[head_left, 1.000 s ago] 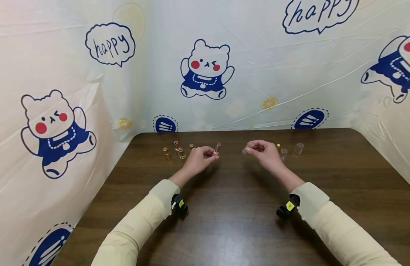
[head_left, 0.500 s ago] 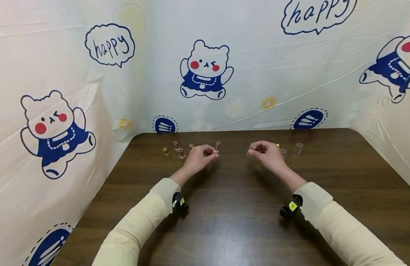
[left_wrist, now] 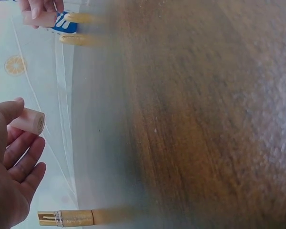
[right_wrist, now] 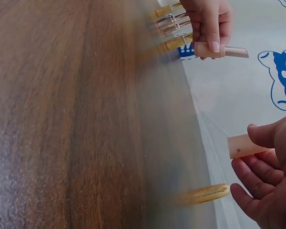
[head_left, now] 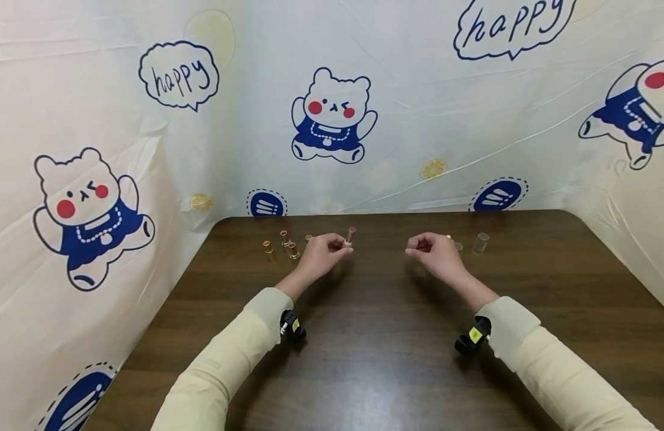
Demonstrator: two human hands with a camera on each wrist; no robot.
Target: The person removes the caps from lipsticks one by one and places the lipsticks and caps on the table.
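Observation:
My left hand (head_left: 323, 254) pinches a lipstick (head_left: 351, 235) between thumb and fingers, its pale pink base in the grip and the rosy metallic upper part pointing up. The right wrist view shows this lipstick (right_wrist: 212, 50) uncapped. Across a gap, my right hand (head_left: 436, 254) holds a pale pink lipstick cap (right_wrist: 243, 145) between thumb and fingers; in the head view the fingers mostly hide it. Several gold lipstick tubes (head_left: 269, 251) stand upright left of my left hand, one partly hidden behind it. Both held pieces are raised off the table.
Beyond my right hand stand a clear cap (head_left: 480, 243), a second clear cap (head_left: 458, 246) mostly hidden, and a gold piece (head_left: 448, 237). The brown wooden table (head_left: 342, 347) meets a printed cloth backdrop (head_left: 407, 120) at its far edge.
My right hand has drawn slightly right with the cap, widening the gap to the lipstick and covering more of the clear and gold pieces. My left hand stays nearly in place.

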